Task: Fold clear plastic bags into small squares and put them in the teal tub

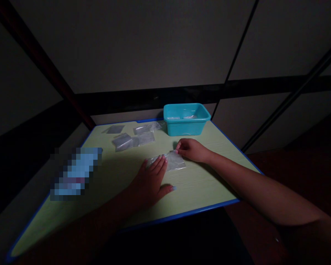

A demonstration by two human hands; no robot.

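A clear plastic bag (176,162) lies flat near the middle of the pale green table. Over its left part rests my left hand (153,180), palm down, with the fingers extended and the thumb spread to the right. My right hand (191,150) is at the bag's upper right edge, thumb and forefinger pinched on it. Behind the hands stands a turquoise plastic basket (186,128) with some clear packets low inside. More flat plastic bags lie left of the basket, among them a greyish one (123,141) and a crinkled one (147,128).
The table (209,187) has a blue edge. At its left side is a pixelated blue object (78,171). Another small bag (116,129) lies at the back left. Panelled walls stand behind the table, and the surroundings are dark.
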